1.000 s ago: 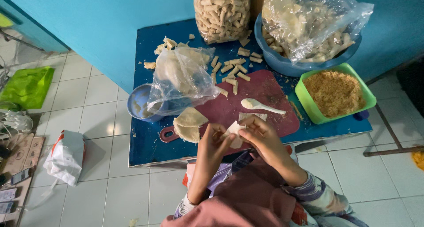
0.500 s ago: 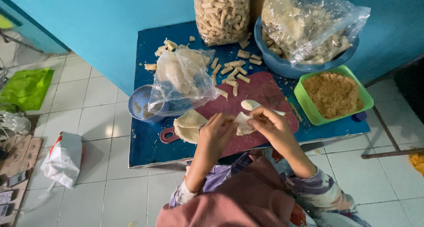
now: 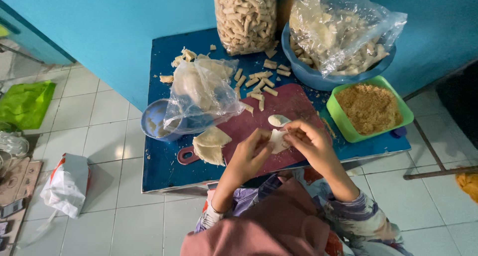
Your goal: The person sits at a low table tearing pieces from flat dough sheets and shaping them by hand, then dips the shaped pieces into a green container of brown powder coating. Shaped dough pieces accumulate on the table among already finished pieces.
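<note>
The person wears a dusty-pink head covering (image 3: 269, 226) and patterned purple-and-white striped sleeves (image 3: 366, 218).

Our left hand (image 3: 251, 154): raised in front of the body, fingers curled inward, thumb toward the right hand, grip closed in a pinch. Our right hand (image 3: 309, 141): just beside it, fingertips bent down and meeting the left's. Both forearms: angled up from the lap, converging; the right one sleeved in patterned cloth, the left one bare to the elbow.
</note>
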